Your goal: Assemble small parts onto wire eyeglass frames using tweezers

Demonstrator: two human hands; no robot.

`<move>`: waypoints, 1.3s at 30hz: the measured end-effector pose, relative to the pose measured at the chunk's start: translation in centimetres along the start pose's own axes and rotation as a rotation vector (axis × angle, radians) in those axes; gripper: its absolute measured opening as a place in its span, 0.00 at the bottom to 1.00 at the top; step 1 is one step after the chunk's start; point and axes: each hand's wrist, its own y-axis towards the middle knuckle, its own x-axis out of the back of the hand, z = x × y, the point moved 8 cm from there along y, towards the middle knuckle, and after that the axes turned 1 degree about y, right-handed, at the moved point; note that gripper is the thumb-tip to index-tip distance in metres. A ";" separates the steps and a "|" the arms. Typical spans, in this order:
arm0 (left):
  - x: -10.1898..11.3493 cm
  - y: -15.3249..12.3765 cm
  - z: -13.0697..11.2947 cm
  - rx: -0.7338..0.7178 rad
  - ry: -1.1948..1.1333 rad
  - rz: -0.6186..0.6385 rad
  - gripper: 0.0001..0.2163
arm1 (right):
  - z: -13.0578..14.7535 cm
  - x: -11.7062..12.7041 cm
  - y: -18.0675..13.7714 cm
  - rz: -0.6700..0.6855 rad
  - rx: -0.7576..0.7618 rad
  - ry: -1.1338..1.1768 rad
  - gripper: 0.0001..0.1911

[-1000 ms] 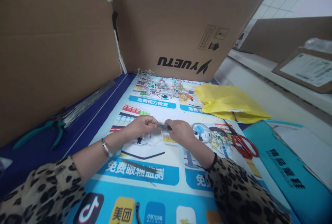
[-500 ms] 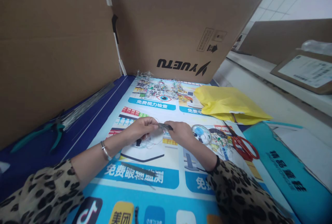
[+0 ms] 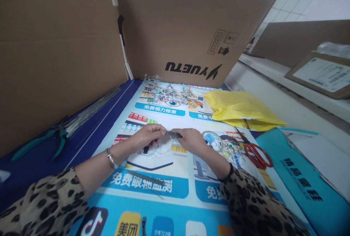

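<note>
Left hand was closed in pinch on thin wire, which looped below its fingers; whether it also gripped dark piece's tip, could not tell. Right hand was curled shut around other end of slim dark piece, which spanned gap between hands above printed sheet. Round dish sat beside right hand, near red-handled scissors. Thin dark strips lay on sheet, nearer person.

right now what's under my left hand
Around your left hand, the printed sheet shows beneath, with fine wire loops visible just below its lower edge. The patch directly behind the palm is covered, so anything there cannot be seen.
</note>
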 end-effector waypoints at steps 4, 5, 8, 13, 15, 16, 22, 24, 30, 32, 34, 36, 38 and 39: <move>-0.2 -0.1 0.1 0.014 0.012 0.019 0.09 | -0.2 0.2 0.1 -0.019 -0.027 0.005 0.19; -0.2 -0.1 0.1 0.013 0.017 0.023 0.09 | -0.3 0.2 0.1 -0.016 -0.032 0.003 0.19; -0.2 0.0 0.1 0.006 0.025 0.019 0.09 | -0.2 0.1 0.0 -0.005 -0.026 0.010 0.18; -0.1 0.0 0.1 -0.001 0.024 0.011 0.09 | 0.0 0.2 -0.1 -0.002 0.019 0.056 0.20; -0.1 0.0 0.1 -0.007 0.024 0.010 0.09 | 0.1 0.2 -0.1 0.012 0.031 0.074 0.21; -0.1 0.0 0.0 -0.008 0.024 0.011 0.09 | 0.1 0.2 -0.1 0.021 0.036 0.080 0.20; -0.2 0.0 0.1 0.004 -0.002 0.032 0.09 | 0.5 0.4 -0.3 0.084 0.055 0.071 0.21; -0.2 0.0 0.2 0.007 -0.005 0.040 0.08 | 0.6 0.3 -0.3 0.096 0.055 0.064 0.21; -0.3 -0.2 -0.2 -0.010 0.060 0.048 0.08 | 0.6 0.1 -0.3 0.077 0.061 0.027 0.23; -0.4 -0.3 -0.3 -0.028 0.084 0.048 0.08 | 0.5 0.0 -0.3 0.066 0.063 -0.003 0.24; -0.4 -0.3 -0.4 -0.042 0.102 0.049 0.08 | 0.5 0.0 -0.2 0.045 0.065 -0.036 0.24; -0.4 -0.3 -0.4 -0.049 0.119 0.050 0.08 | 0.5 0.1 -0.2 0.030 0.060 -0.071 0.25; -0.3 -0.3 -0.3 -0.049 0.130 0.047 0.08 | 0.6 0.1 -0.2 0.030 0.052 -0.101 0.25; -0.3 -0.3 -0.3 -0.047 0.133 0.046 0.08 | 0.6 0.1 -0.2 0.033 0.045 -0.113 0.26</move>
